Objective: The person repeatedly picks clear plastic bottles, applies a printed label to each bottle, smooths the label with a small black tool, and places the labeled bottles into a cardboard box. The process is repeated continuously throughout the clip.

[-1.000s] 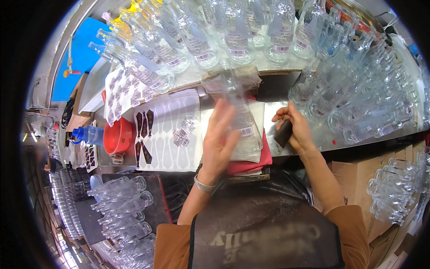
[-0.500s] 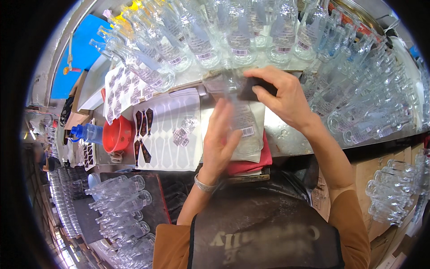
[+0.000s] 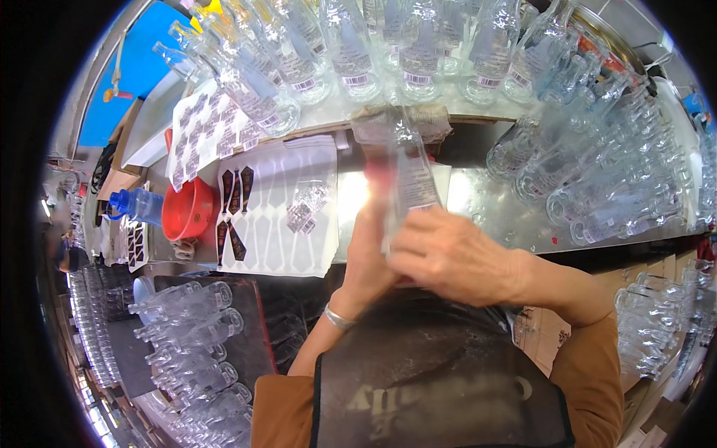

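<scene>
A clear glass bottle (image 3: 415, 179) with a printed back label lies between my hands, its neck pointing away over a cloth-wrapped rest (image 3: 435, 127). My left hand (image 3: 370, 243) is along the bottle's left side, closed round it, its fingertips smeared by motion. My right hand (image 3: 455, 254) has curled fingers at the bottle's near end, which it covers. Left of the hands lies a backing sheet (image 3: 276, 216), mostly peeled, with several dark tie-shaped labels (image 3: 236, 190) and a clear piece with small printed labels (image 3: 306, 207) on it.
Several labelled bottles (image 3: 351, 60) stand along the far shelf; more crowd the right (image 3: 590, 164). A label sheet (image 3: 205, 134), red bowl (image 3: 188, 213) and blue-capped jug (image 3: 138, 205) are at left. Bottles (image 3: 190, 321) fill the lower left, with others (image 3: 650, 321) at lower right.
My right hand has come down from near the bottle's neck to its near end. The bottle has tilted and shifted from the pad, with my left hand closing in beside it.
</scene>
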A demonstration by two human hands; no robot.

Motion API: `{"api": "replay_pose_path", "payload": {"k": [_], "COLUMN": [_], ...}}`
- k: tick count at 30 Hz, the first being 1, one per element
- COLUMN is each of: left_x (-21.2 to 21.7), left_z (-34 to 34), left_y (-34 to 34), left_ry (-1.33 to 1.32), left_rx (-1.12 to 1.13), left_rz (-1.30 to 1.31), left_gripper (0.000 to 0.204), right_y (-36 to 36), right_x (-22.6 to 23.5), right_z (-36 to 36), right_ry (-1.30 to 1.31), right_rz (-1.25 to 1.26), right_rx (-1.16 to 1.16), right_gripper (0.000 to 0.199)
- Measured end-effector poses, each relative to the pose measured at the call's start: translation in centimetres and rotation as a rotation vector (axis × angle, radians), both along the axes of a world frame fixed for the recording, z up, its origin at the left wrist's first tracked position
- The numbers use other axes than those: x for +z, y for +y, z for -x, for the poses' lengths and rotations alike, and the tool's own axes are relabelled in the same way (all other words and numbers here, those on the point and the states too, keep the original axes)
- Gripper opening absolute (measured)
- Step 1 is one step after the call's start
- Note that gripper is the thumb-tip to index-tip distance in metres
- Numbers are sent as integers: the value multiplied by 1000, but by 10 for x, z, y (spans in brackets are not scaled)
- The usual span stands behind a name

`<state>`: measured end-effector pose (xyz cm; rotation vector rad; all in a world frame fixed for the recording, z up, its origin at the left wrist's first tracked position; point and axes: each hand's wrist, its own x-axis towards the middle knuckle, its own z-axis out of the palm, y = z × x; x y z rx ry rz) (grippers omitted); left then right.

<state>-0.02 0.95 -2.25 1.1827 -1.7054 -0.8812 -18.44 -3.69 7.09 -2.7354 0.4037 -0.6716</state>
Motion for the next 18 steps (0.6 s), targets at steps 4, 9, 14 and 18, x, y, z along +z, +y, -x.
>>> {"api": "replay_pose_path", "payload": {"k": [4, 9, 14, 18], "left_x": [-2, 3, 0, -10], "left_z": [11, 15, 15, 9], "left_y": [7, 8, 12, 15], "left_ry": [-188, -91, -42, 16], "left_rx": [154, 185, 157, 142], "left_rz": [107, 92, 48, -55], "left_gripper": [121, 128, 128, 121], "right_y": [-47, -47, -71, -50], "right_x": [-5, 6, 6, -2], "right_z": [-17, -24, -11, -5], "right_ry": [-25, -87, -126, -165], "right_rz": [-15, 174, -13, 134], "right_rx": [-291, -264, -437, -228], "right_gripper": [11, 9, 6, 16]}}
